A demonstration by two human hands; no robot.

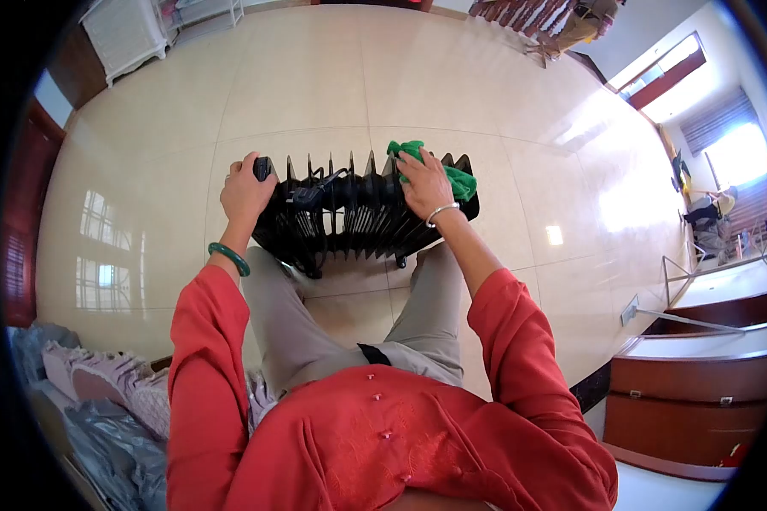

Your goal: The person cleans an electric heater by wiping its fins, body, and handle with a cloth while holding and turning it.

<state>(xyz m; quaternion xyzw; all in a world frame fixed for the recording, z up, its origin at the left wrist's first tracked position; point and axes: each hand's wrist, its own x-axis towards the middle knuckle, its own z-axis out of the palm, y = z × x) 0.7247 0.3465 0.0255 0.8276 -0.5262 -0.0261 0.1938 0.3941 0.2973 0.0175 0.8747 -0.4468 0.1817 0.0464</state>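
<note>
A black finned radiator heater (366,200) stands on the floor between my knees. At its left end my left hand (247,187) is wrapped round the black end part. My right hand (426,180) presses a green cloth (460,182) onto the fins near the right end; part of the cloth sticks out above and to the right of my fingers. A coiled black cord with a plug (308,198) lies against the top of the fins, left of the middle.
Glossy tiles (315,94) surround the heater. Brown drawers (699,383) stand at the right, covered cushions (111,379) and plastic at the lower left, a white cabinet (123,38) at the upper left. A person (581,25) is at the top right, partly visible.
</note>
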